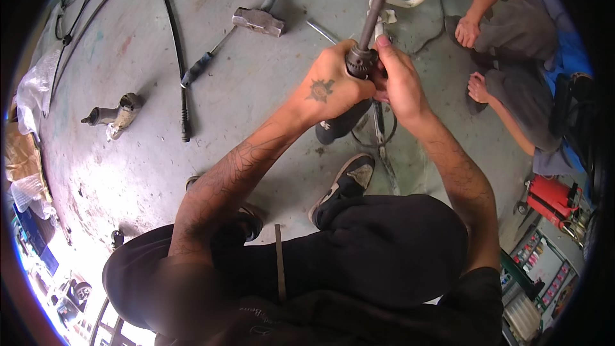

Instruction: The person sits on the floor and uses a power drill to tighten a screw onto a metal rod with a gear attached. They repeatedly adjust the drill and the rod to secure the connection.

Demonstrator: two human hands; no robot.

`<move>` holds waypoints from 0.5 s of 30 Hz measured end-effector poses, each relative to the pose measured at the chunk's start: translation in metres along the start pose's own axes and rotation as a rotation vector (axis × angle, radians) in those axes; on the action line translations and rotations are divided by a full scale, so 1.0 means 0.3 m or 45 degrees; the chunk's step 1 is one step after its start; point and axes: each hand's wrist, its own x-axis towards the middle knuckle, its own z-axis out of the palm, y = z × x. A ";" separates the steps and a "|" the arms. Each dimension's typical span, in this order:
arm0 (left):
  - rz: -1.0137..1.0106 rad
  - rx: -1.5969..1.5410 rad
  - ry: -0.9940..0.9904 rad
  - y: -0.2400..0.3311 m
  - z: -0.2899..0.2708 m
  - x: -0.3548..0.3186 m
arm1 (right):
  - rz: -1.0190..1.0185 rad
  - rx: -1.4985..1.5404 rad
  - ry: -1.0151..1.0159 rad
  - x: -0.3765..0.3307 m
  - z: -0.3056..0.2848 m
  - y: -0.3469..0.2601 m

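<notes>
Left hand (330, 83): closing around the knurled collar of a dark metal rod (377, 6); fingers wrapping the collar, clamped on it; a small dark mark showing on the back of the hand.
Right hand (398, 80): pressing against the same collar from the other side; thumb lying up along the rod; fingers curling in and gripping it, touching the left hand.
Rod: standing nearly upright, tilting slightly to the right at the top; upper end blurring near the top edge; held above the floor (160, 147), in front of the person's knees.
Below the hands: a black handle-like piece (343, 123) hanging under the collar; exact join hidden by the hands.
Feet: a black and white shoe (346, 182) resting on the floor just beneath the hands.
Floor, left: a sledgehammer (258, 20) lying well apart from the hands; a screwdriver with a blue and black handle (204, 64) near it; a black curved cable (179, 45) beside it; a small grey tool (115, 115) further left.
Right side: another person sitting on the floor, one hand (466, 31) resting on a knee; a red jack (551, 198) near the lower right.
</notes>
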 end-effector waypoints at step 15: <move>0.036 0.098 0.021 -0.015 0.086 -0.005 | 0.460 0.023 0.075 -0.075 -0.051 -0.074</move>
